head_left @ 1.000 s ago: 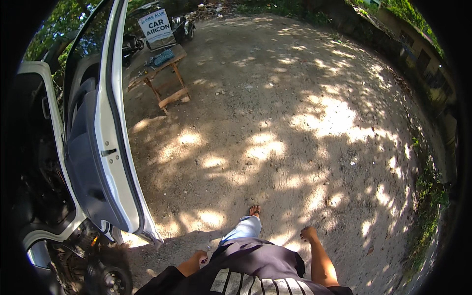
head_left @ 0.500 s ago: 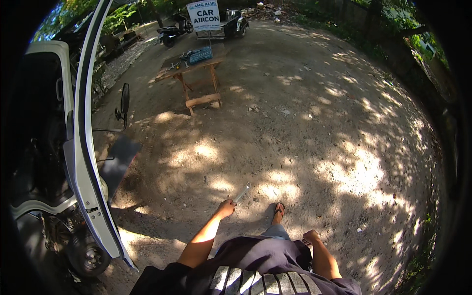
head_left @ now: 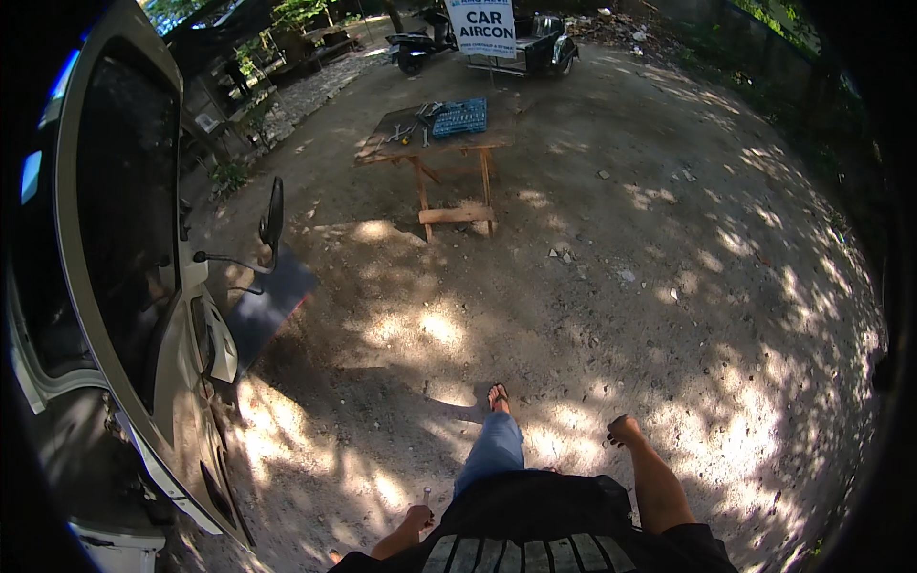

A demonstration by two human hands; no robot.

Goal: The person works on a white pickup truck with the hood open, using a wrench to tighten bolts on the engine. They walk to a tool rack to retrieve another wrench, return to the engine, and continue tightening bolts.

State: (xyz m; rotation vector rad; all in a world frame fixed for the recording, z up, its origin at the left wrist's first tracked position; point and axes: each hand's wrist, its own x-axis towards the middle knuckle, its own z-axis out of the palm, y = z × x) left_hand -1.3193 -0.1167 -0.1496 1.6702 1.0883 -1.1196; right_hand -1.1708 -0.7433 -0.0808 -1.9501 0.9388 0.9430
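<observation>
Low at the front, my left hand (head_left: 417, 519) is closed round a metal wrench (head_left: 427, 496). Only the wrench's ring end shows past my fingers; the rest is hidden in the hand. My right hand (head_left: 626, 433) hangs out to the right above the dirt, its fingers curled in and no object showing in them. Ahead stands a small wooden table (head_left: 387, 153). On it lie a blue socket-set case (head_left: 460, 117), several loose wrenches (head_left: 399, 134) and other small tools. Neither hand touches the table.
To the left is a vehicle with its door (head_left: 76, 239) swung open and a side mirror (head_left: 272, 224) sticking out. A dark flat panel (head_left: 272, 301) lies beside it. Behind the table are a sign (head_left: 483, 27) and a motorcycle (head_left: 417, 48). Small stones dot the ground.
My view has turned left and moved nearer the table. My left hand with the wrench has swung back toward my body, and my right hand has swung forward. A different foot is now in front.
</observation>
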